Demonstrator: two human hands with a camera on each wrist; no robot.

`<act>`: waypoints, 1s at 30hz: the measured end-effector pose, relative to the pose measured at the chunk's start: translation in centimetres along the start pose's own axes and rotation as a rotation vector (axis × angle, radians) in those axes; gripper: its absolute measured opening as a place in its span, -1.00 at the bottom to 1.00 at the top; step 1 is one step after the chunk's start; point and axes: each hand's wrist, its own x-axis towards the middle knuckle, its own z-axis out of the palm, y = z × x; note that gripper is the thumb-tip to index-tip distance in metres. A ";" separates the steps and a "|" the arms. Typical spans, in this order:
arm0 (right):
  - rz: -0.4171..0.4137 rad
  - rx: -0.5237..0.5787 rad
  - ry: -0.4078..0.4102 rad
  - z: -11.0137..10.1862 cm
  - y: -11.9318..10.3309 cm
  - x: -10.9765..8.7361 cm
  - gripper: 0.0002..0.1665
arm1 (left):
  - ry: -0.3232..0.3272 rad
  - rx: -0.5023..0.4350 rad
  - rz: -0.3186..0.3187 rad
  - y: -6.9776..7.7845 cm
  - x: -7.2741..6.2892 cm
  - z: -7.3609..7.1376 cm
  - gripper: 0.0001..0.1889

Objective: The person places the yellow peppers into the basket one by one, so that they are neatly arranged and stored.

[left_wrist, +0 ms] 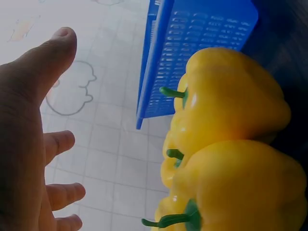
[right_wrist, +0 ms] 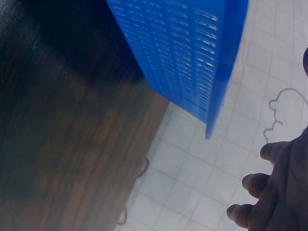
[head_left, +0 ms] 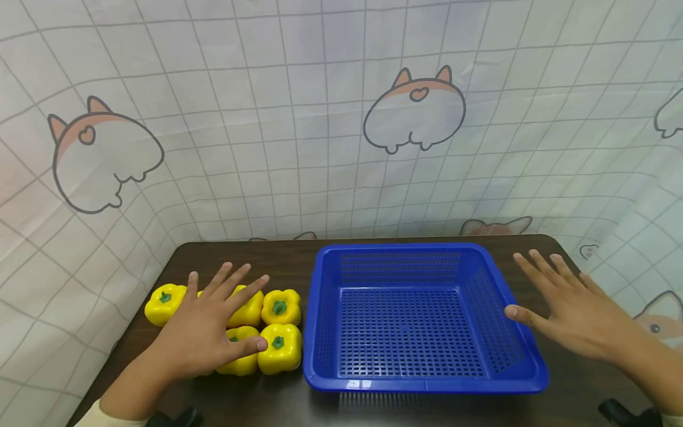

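Note:
My left hand point(head_left: 205, 323) hovers over a cluster of yellow bell peppers point(head_left: 281, 349) with green stems, its fingers spread and nothing in its grasp. Several peppers sit close together on the left side of the table; some are partly hidden beneath that hand. In the left wrist view two large peppers point(left_wrist: 231, 96) fill the right side, apart from the fingers. A blue perforated plastic basket point(head_left: 424, 385) stands right of the peppers, with nothing inside. Beyond the basket's right rim, my right hand point(head_left: 573, 311) is held with fingers spread, gripping nothing; its thumb overlaps the rim in the head view.
The dark wood-grain table point(head_left: 213, 255) carries the peppers and basket. Behind and beside it hangs a white grid-patterned cloth point(head_left: 320, 166) with cartoon corgi prints. Dark objects point(head_left: 629, 412) show at the bottom edge near both wrists.

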 end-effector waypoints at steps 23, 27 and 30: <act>-0.013 0.047 0.018 2.6 0.5 -1.2 0.16 | 0.039 -0.183 -0.003 -2.3 -3.5 1.4 -0.09; -0.008 0.083 0.007 2.9 0.4 -1.3 0.15 | 0.069 -0.189 -0.003 -2.9 -4.1 1.4 -0.07; -0.008 0.112 0.003 3.2 0.3 -1.3 0.14 | 0.087 -0.205 -0.010 -3.2 -4.6 1.4 -0.06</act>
